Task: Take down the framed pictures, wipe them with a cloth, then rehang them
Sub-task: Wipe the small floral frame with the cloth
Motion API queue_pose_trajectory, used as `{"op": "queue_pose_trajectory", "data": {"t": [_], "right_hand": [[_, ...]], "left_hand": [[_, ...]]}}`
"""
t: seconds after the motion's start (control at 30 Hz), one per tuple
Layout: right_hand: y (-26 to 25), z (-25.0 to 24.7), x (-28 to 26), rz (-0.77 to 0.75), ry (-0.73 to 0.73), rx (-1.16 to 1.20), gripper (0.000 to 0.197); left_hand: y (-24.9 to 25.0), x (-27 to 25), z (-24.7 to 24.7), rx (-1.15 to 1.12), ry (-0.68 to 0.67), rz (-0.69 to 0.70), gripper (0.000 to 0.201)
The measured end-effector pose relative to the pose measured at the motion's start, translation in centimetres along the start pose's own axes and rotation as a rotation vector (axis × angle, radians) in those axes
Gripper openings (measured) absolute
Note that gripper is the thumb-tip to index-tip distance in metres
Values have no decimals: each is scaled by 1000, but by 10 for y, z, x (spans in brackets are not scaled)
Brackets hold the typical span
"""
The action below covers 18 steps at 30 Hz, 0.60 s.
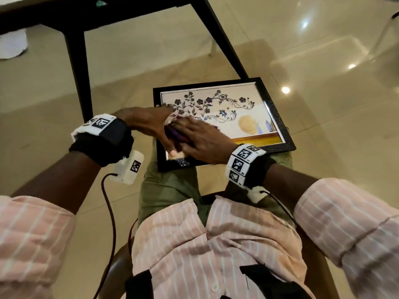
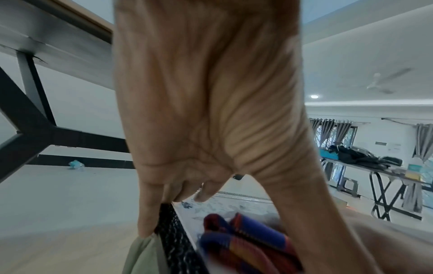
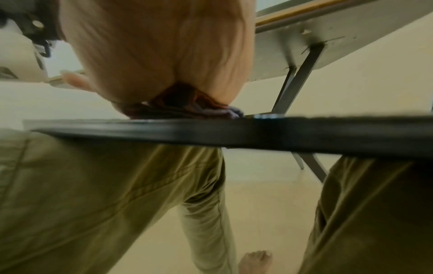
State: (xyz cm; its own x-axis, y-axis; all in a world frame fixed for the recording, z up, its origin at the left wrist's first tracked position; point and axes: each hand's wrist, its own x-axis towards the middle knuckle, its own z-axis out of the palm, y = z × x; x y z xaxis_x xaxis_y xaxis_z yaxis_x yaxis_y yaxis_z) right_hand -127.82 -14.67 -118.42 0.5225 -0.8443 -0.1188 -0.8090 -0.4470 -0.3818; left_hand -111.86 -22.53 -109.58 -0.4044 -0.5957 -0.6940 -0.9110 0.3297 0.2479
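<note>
A framed picture [image 1: 237,117] with a black frame and a dark flower design lies flat on my lap. My left hand [image 1: 149,121] holds its left edge: the little finger runs down outside the frame [image 2: 173,231], the other fingers and thumb lie on the glass. My right hand [image 1: 200,137] lies flat on a folded purple, blue and red cloth [image 1: 172,132] and presses it onto the glass near the lower left corner. The left wrist view shows the cloth [image 2: 246,239] beside the thumb. From the right wrist, the cloth [image 3: 187,109] is bunched under the palm above the frame's edge [image 3: 234,133].
I sit on a chair in green trousers [image 1: 168,190], which carry the picture. A black-legged table [image 1: 77,78] stands just ahead, one leg close to the frame's far edge. A white object [image 1: 13,44] sits on the glossy tiled floor at far left.
</note>
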Motion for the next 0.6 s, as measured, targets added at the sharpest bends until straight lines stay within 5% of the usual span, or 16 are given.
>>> {"op": "queue_pose_trajectory", "data": {"t": [0.1, 0.23, 0.33, 0.47, 0.6], "right_hand": [[-9, -6, -4, 195, -2, -14, 65], [-27, 5, -15, -22, 16, 50, 61], [0, -3, -28, -97, -3, 93, 62], [6, 0, -21, 124, -7, -30, 66], [16, 2, -30, -13, -40, -37, 60]], "left_hand": [[-1, 5, 0, 19, 56, -11, 114], [3, 12, -1, 137, 12, -26, 73], [12, 15, 3, 209, -43, -27, 73], [33, 23, 10, 196, -47, 32, 72], [49, 29, 24, 281, -20, 66, 85]]}}
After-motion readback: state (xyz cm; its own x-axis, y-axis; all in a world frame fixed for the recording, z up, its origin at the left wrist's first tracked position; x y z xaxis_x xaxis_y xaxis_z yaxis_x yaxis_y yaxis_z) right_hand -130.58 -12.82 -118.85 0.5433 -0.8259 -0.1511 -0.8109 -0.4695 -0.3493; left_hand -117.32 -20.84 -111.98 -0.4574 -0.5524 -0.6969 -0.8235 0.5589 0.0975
